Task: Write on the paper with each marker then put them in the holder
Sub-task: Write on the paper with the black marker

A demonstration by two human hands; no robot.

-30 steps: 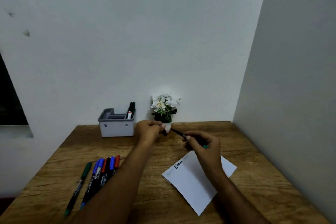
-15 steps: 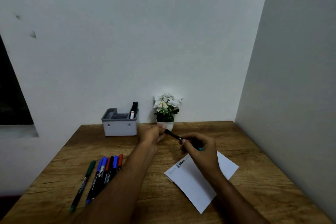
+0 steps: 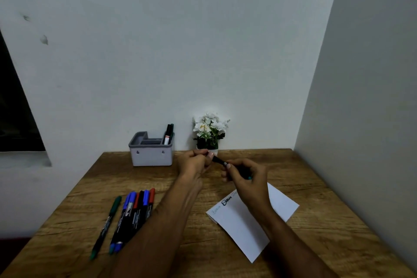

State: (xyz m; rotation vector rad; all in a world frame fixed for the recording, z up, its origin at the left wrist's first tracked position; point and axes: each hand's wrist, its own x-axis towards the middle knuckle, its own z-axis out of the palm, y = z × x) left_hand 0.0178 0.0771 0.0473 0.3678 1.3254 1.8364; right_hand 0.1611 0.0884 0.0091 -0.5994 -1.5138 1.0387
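My right hand [image 3: 244, 179] grips a black marker [image 3: 218, 160] with a teal end, held above the table behind the white paper [image 3: 246, 221]. My left hand [image 3: 195, 161] pinches the marker's far end, where the cap is; the cap itself is hidden in my fingers. The paper lies at the front right and carries a few written words near its top left corner. A grey holder [image 3: 150, 153] stands at the back left with two markers [image 3: 168, 134] upright in its right compartment. Several more markers [image 3: 133, 214] lie in a row at the front left, a green one [image 3: 108, 221] leftmost.
A small pot of white flowers [image 3: 209, 132] stands against the back wall just behind my hands. A grey wall closes off the table's right edge. The wooden table [image 3: 316, 187] shows bare wood to the right of the paper.
My left hand has closed in on the marker's far end, so the gap between the two hands has shrunk. The view has shifted slightly.
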